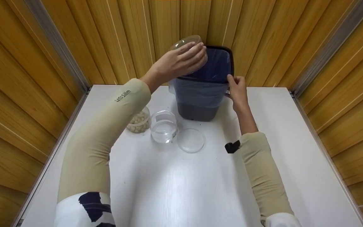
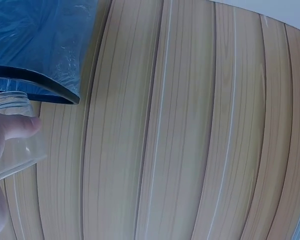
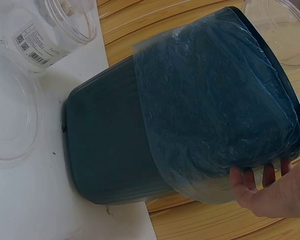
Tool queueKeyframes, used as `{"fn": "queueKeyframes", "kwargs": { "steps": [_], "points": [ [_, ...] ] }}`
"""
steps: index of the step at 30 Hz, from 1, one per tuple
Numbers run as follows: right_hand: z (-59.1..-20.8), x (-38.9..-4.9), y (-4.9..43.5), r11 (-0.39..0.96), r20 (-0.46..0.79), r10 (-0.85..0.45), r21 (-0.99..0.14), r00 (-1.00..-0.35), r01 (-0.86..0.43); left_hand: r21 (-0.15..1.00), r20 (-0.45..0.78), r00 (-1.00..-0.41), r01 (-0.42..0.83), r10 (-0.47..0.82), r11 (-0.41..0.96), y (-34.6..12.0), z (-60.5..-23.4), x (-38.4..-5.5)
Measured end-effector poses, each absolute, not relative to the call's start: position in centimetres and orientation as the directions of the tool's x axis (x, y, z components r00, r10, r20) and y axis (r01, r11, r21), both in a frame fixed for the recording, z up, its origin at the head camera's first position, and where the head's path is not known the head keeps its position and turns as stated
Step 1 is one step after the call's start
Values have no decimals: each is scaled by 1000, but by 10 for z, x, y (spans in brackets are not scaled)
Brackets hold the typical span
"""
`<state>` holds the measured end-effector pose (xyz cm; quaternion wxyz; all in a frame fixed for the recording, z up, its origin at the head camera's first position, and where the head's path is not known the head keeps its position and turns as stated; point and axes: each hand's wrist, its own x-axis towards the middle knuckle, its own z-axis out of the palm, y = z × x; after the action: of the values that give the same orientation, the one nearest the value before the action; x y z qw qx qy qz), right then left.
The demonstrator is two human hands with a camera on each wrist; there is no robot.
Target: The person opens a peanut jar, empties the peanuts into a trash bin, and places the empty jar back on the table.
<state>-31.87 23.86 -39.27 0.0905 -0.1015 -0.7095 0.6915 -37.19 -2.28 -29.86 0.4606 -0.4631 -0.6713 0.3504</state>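
Observation:
At the back of the table stands a grey trash can point(image 1: 197, 112), lined with a translucent blue bag point(image 1: 200, 93) folded over its rim. My left hand point(image 1: 183, 60) holds a clear plastic jar point(image 2: 25, 147), tipped on its side at the can's left rim. The thumb point(image 2: 22, 126) lies along the jar's wall; whether anything is inside cannot be told. On the other side, my right hand point(image 1: 239, 90) pinches the can's rim and bag at the right front corner. In the right wrist view, its curled fingers point(image 3: 240, 182) touch the overhanging bag.
In front of the can are a jar of pale nut-like pieces point(image 1: 139, 123), partly behind the left sleeve, a clear labelled jar point(image 1: 164, 129) and a round clear lid point(image 1: 191, 140) lying flat. Wood-patterned walls point(image 1: 164, 28) enclose the white table point(image 1: 175, 189) at back and sides.

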Motion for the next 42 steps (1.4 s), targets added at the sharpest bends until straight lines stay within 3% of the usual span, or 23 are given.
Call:
{"fn": "queueKeyframes", "kwargs": {
  "steps": [2, 4, 7, 9, 12, 15, 19, 28, 42],
  "points": [
    [-392, -318, 239, 15, -12, 261, -1000, -965, 16, -836, 361, -215, 357, 907, 417, -24, -297, -370],
    [-392, -318, 239, 14, -15, 260, -1000, -965, 19, -701, 428, -347, 456, 835, 549, -24, -294, -365],
    [-390, -318, 241, 17, -21, 270, -999, -963, 27, -395, 487, -563, 540, 668, 743, -22, -285, -358],
    [-389, -318, 242, 23, -25, 281, -999, -959, 33, -171, 487, -676, 547, 553, 819, -20, -279, -353],
    [-388, -318, 244, 29, -27, 292, -999, -956, 37, 141, 473, -775, 536, 419, 832, -18, -272, -347],
    [-388, -318, 244, 26, -29, 292, -999, -956, 38, 422, 447, -840, 501, 307, 756, -19, -273, -339],
    [-389, -317, 243, 22, -37, 285, -999, -958, 45, 635, 419, -880, 459, 223, 621, -21, -281, -323],
    [-387, -316, 245, 34, -23, 279, -999, -960, 33, 821, 372, -882, 458, 288, 341, -30, -312, -293],
    [-390, -316, 240, 30, -12, 272, -999, -962, 21, 835, 362, -847, 480, 390, 267, -32, -394, -261]
  ]
}}
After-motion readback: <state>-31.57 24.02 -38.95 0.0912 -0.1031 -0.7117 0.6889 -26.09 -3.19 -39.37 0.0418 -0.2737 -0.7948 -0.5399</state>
